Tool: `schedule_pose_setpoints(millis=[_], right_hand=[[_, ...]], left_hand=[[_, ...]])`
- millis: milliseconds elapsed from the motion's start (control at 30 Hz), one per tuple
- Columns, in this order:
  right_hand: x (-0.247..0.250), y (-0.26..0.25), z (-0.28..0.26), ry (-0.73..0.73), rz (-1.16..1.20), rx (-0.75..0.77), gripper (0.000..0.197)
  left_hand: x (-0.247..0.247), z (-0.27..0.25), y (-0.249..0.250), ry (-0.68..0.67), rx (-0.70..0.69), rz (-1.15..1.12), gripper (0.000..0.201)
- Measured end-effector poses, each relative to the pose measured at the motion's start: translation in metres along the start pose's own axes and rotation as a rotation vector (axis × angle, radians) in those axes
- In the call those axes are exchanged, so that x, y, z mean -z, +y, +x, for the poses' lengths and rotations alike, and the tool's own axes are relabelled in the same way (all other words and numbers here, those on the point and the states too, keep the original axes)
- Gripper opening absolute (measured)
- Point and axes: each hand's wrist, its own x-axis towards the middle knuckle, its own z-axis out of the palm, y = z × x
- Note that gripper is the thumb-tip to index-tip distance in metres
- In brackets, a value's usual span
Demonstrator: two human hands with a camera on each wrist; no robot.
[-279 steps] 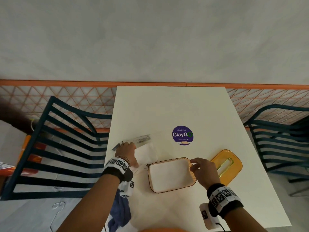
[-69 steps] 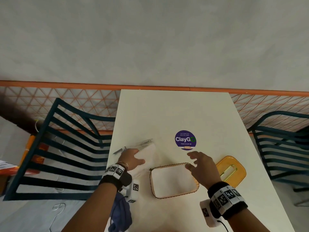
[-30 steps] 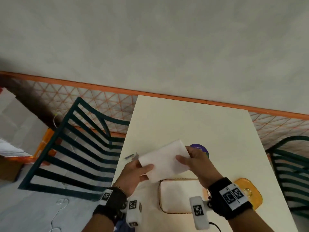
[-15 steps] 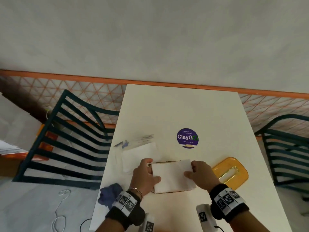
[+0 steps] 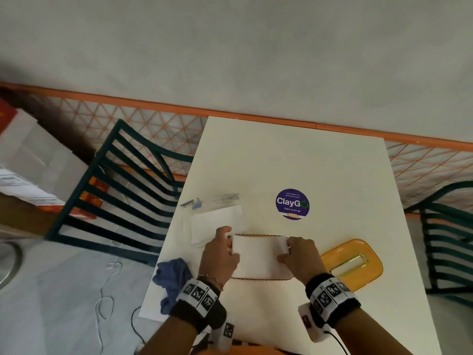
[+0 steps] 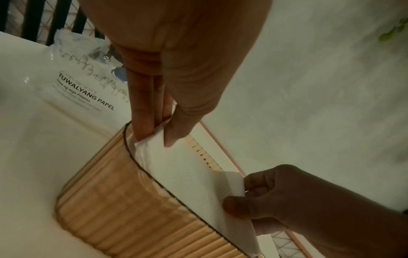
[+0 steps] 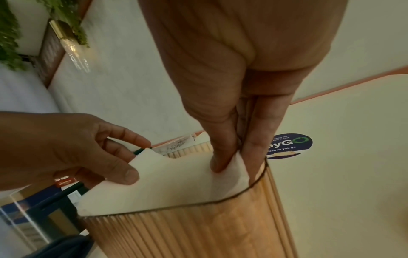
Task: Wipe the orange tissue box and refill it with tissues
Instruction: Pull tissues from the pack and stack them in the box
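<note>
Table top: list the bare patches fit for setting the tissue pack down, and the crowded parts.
Free: the table between the ClayGo sticker and the wall; the near strip below the tissue box. Crowded: left edge, with tissue pack and blue cloth; right, the orange lid.

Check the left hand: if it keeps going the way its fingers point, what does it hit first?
The left hand points fingers-down into the orange tissue box, pinching one end of the tissue stack. Straight on, it would likely meet the inside of the box's end wall or the floor; the stack hides the depth.
</note>
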Motion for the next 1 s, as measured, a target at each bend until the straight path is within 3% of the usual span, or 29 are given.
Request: schedule_pose_setpoints(millis=[133,267,333,433,600,800,1000], right_hand=[[0.006,-0.005,-0.006,0.007,-0.072,0.014,0.045],[0.018,0.002,-0.015,0.105,-0.224,0.180,0.064],[0.020,0.009,-0.017,0.064,-0.262,0.335,0.072],[0.013,0.017,-0.017,-0.090,-0.383,0.515,0.081],[-0.002,0.018,-0.020,-0.080,-0.514,0.518,0.091],[0.000,0.016,-0.018,-0.051,-0.458,0.524,0.091],[-0.002,0.015,-0.016,-0.063,-0.515,0.499,0.101]], left_hand=[[-0.003,-0.003,0.002,0.009,-0.033,0.126,0.073],[0.000,-0.008,0.002,0.078,-0.167,0.265,0.070],[0.003,-0.009,-0.001,0.009,-0.302,0.363,0.069],[0.003,-0.006,-0.006,-0.216,-0.411,0.524,0.079],[0.005,-0.001,-0.006,-0.347,-0.441,0.743,0.088],[0.009,0.007,-0.009,-0.370,-0.466,0.707,0.085],[0.014,0.018,-0.002,-0.429,-0.527,0.830,0.091]])
